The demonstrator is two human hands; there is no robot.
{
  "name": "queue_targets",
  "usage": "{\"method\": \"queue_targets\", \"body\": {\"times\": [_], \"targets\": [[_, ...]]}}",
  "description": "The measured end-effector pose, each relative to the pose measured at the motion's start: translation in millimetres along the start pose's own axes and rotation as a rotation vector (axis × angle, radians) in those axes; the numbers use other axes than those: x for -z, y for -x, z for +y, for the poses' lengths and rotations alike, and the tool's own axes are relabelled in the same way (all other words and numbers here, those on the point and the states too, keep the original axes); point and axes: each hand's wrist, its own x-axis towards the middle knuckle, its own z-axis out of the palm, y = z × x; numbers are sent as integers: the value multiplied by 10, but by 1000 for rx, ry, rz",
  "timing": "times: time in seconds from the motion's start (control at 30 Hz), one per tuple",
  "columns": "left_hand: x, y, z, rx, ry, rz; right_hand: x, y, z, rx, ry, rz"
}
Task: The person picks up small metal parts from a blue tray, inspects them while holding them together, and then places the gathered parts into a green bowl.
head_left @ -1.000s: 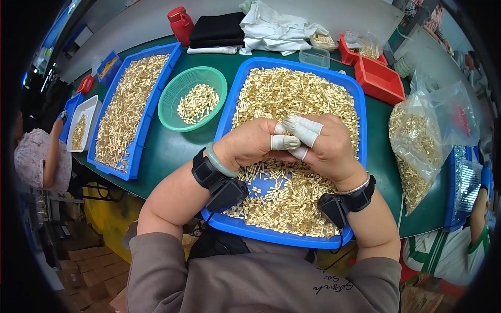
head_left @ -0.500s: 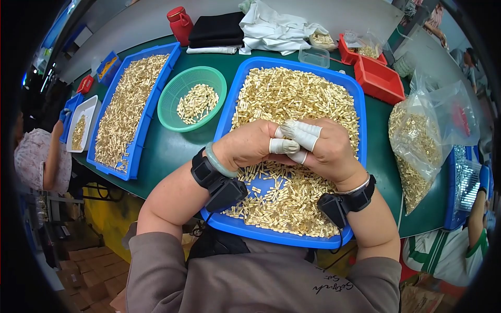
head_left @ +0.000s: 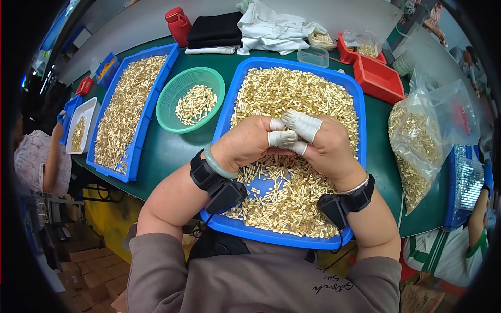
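Observation:
Both my hands meet above a blue tray (head_left: pixel 362 130) heaped with small brass-coloured metal pieces (head_left: pixel 292 88). My left hand (head_left: pixel 255 140) is closed, its thumb and index finger in white finger covers and pressed together. Against it, my right hand (head_left: pixel 323 140) is closed too, with covered fingertips touching the left ones. Whatever lies between the fingertips is hidden by the covers. Left of the tray stands a green plastic basket (head_left: pixel 162 112) with a smaller pile of the brass-coloured pieces in it.
Farther left lies a long blue tray (head_left: pixel 133 169) of similar pieces, beside a white tray (head_left: pixel 94 112). A clear bag (head_left: pixel 417 146) of metal parts stands at right. Red bins (head_left: pixel 380 81), white cloth (head_left: pixel 271 28) and a red flask (head_left: pixel 178 27) line the back. Other people sit at both sides.
My right-hand fingers have shifted slightly up, and a covered left fingertip shows more plainly. The hands stay together over the tray. The view has shifted a little.

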Motion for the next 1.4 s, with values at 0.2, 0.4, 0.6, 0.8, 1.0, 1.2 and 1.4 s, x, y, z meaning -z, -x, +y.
{"method": "queue_targets", "body": {"times": [0.2,0.4,0.6,0.8,1.0,1.2,1.4], "targets": [[4,-6,-26,-29,22,11,39,-11,-48,-45,-8,-41],[-1,41,11,-45,57,-12,11,-14,-24,-71,-206,-63],[16,35,44,-21,51,3,-10,0,36,27,-14,21],[7,26,43,-74,73,18,-29,1,43,86,148,139],[-21,20,40,-100,61,38,4,-13,-1,87,153,138],[18,27,28,-73,39,15,-4,10,17,40,55,58],[14,18,42,-25,7,16,13,-8,6,40,29,31]]}}
